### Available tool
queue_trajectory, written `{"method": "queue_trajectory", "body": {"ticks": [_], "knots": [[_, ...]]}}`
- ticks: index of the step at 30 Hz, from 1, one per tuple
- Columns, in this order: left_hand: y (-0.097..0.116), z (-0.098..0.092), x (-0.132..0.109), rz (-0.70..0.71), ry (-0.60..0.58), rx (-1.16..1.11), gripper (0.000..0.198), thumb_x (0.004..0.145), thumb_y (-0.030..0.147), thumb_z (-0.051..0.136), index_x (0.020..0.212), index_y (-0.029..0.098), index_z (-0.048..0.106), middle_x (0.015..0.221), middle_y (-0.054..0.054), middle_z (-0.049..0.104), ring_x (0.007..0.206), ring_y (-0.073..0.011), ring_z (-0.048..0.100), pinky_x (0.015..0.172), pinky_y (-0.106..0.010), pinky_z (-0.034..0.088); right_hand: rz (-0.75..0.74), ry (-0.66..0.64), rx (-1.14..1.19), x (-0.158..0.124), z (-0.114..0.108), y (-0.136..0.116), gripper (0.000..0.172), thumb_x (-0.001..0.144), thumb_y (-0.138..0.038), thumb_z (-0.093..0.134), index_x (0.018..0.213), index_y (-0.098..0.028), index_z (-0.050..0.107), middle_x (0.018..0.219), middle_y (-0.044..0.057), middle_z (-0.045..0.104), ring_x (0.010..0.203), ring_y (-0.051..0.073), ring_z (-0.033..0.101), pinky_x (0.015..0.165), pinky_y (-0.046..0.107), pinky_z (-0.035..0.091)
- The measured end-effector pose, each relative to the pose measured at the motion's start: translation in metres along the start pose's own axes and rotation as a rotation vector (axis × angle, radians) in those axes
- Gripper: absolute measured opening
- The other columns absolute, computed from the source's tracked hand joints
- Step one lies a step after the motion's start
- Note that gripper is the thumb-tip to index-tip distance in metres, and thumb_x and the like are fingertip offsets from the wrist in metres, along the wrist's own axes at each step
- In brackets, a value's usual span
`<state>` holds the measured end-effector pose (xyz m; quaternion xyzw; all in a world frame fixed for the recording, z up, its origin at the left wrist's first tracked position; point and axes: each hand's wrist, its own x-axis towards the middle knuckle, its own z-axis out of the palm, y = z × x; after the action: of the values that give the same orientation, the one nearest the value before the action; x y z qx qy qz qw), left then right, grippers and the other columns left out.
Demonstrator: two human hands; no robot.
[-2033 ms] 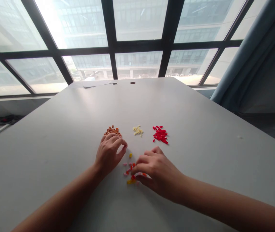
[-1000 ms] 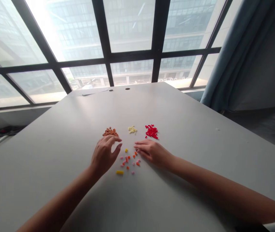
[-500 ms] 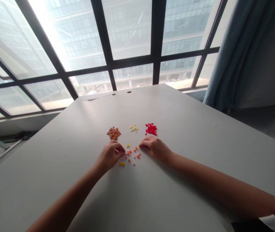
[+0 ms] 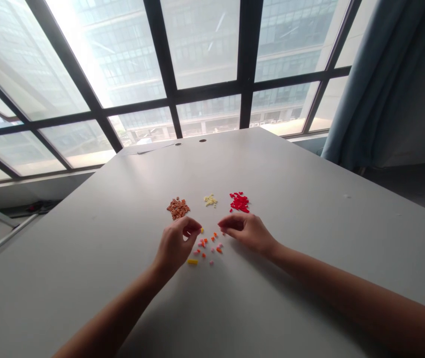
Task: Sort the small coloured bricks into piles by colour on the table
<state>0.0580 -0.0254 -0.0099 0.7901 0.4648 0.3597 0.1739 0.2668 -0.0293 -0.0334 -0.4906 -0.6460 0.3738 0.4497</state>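
"What's on that white table point(image 4: 70, 293)?"

"Three tight piles of tiny plastic bricks in a row: a rust-orange pile point(image 4: 177, 209), a pale yellow pile point(image 4: 210, 201) and a red pile point(image 4: 239, 202). Each keeps to one colour."

"And the loose scatter of bricks point(image 4: 207, 247) nearer the person?"

"Mixed: orange, pink, yellow, lying just below the piles and between the hands. A longer yellow brick point(image 4: 192, 261) sits apart at its near edge."

"What's the left hand point(image 4: 175, 246) doing?"

"Curled into a narrow pinch, fingertips right by a small yellow brick point(image 4: 201, 230) at the top of the scatter. Whether anything's held there I can't tell — the fingers hide it."

"The right hand point(image 4: 244, 231)?"

"Narrow too, fingers bent toward the thumb, just beside the scatter, under the red pile. Nothing shows in it, though it could hide a piece."

"Why so close in?"

"Bricks that small only suit fingertips — so both hands are bunched low, with the arms coming in from either side."
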Motion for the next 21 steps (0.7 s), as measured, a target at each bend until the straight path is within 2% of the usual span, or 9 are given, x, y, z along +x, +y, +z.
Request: {"method": "queue_trajectory", "body": {"ticks": [6,10,15,21], "knots": [[0.018,0.012,-0.005,-0.004,0.037,-0.160,0.007,0.077,0.019,0.062,0.083,0.018,0.066,0.073,-0.001,0.070,0.064,-0.0125,0.065,0.064,-0.025,0.055,0.115,0.001,0.226,-0.007,0.009,-0.012,0.026,0.064,-0.033,0.076,0.083,-0.017,0.070,0.084,0.006,0.074,0.081,0.021,0.070,0.080,0.037,0.056],[0.024,0.012,-0.009,0.069,0.069,-0.106,0.007,0.078,0.015,0.061,0.079,0.019,0.066,0.073,-0.001,0.068,0.065,-0.0120,0.063,0.065,-0.024,0.054,0.222,0.021,0.399,-0.011,0.015,-0.023,0.037,0.055,-0.038,0.082,0.081,-0.015,0.069,0.082,0.006,0.073,0.081,0.019,0.068,0.081,0.036,0.054],[0.027,0.012,-0.011,0.110,0.089,-0.060,0.006,0.078,0.013,0.062,0.078,0.019,0.065,0.073,0.000,0.066,0.064,-0.0108,0.061,0.065,-0.023,0.051,0.348,0.089,0.502,-0.014,0.021,-0.024,0.043,0.048,-0.040,0.085,0.078,-0.015,0.068,0.080,0.006,0.071,0.077,0.018,0.066,0.078,0.033,0.054],[0.029,0.011,-0.011,0.132,0.085,-0.061,0.004,0.080,0.016,0.061,0.079,0.019,0.064,0.072,0.001,0.066,0.063,-0.0105,0.061,0.065,-0.022,0.052,0.381,0.114,0.550,-0.016,0.022,-0.023,0.045,0.047,-0.041,0.085,0.077,-0.014,0.065,0.077,0.004,0.069,0.074,0.016,0.065,0.074,0.032,0.053]]}}
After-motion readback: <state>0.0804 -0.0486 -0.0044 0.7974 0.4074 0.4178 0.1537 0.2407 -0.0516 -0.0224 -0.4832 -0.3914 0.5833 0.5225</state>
